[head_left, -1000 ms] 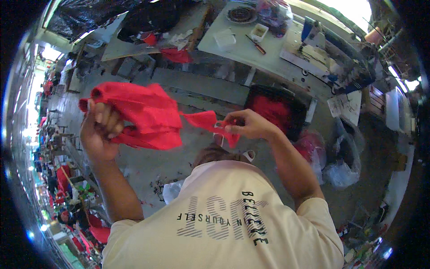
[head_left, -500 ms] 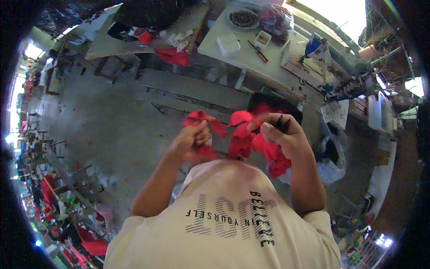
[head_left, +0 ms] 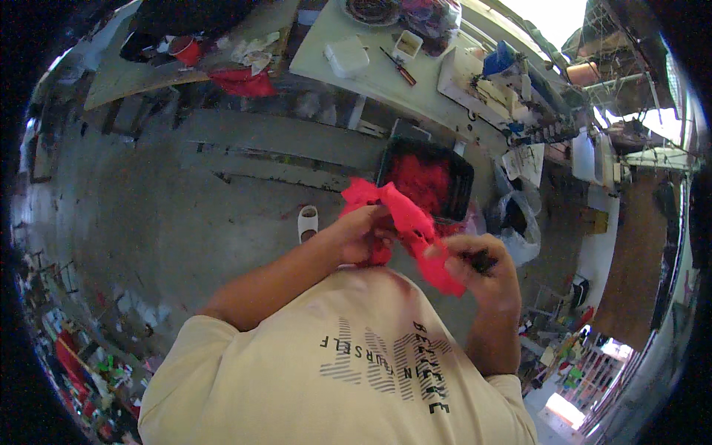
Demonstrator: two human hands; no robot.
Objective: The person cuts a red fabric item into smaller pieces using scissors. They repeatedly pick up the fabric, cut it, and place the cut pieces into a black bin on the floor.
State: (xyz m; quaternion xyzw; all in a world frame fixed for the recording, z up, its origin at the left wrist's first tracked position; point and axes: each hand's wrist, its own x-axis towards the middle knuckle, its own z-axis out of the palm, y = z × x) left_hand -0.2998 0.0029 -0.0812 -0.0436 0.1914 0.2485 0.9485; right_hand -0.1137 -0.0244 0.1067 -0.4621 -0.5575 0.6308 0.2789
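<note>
A strip of bright red cloth with gathered, uneven edges stretches between my hands in front of my chest. My left hand is closed on its left part, and some cloth hangs below those fingers. At the cloth's lower right end is my right hand, curled, with its fingertips against the fabric. A small black tool sits within the right hand; fingers hide most of it and motion blurs it. Just beyond the cloth, a black crate holds a heap of red cloth pieces.
Ahead is a pale worktable with a white foam box, a screwdriver and a small tub. Another table at left bears a red cup. A clear plastic bag stands right of the crate. A white sandal shows on the floor.
My left hand has moved right, towards the right hand, and the right hand has dropped lower. The cloth has shifted with them. My view has turned, so more of the crate shows.
</note>
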